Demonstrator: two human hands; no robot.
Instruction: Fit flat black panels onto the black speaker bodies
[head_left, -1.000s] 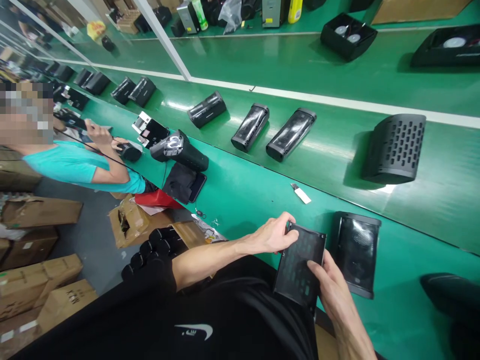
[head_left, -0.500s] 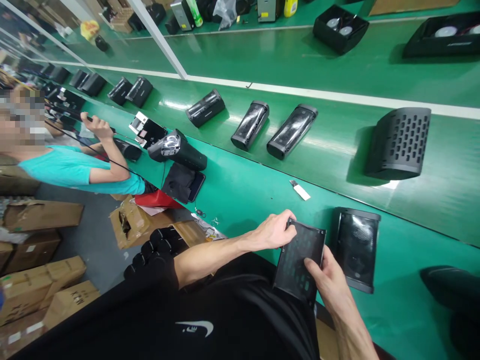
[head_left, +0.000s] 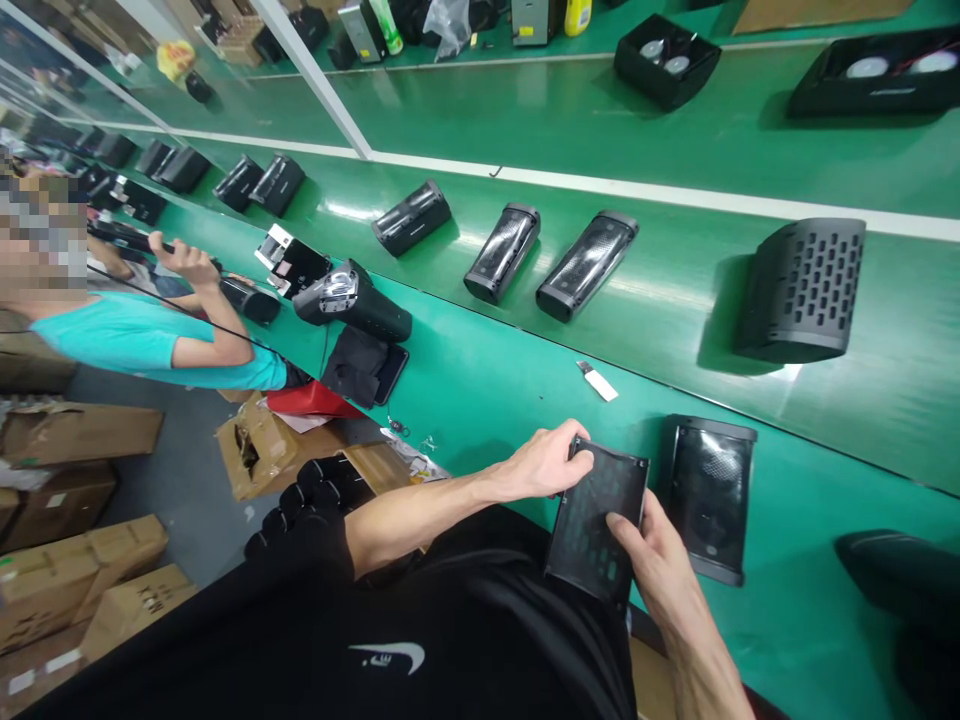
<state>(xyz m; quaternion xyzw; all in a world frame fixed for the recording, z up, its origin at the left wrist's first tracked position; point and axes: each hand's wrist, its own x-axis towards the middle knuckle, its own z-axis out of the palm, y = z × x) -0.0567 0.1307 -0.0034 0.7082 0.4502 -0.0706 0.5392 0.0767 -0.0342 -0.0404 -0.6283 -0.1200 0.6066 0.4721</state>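
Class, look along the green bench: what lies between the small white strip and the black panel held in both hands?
Head view: only bare green bench lies between the white strip and the black panel.

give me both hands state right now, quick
Left hand: closed, pinching the top corner of the black grille panel.
Right hand: closed on the same panel's lower edge, thumb on its face.

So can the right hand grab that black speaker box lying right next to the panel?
Probably yes. The right hand lies close beside the speaker box on the green bench, and nothing stands between them. But that hand and the left hand both hold the black panel, so it would have to let go first.
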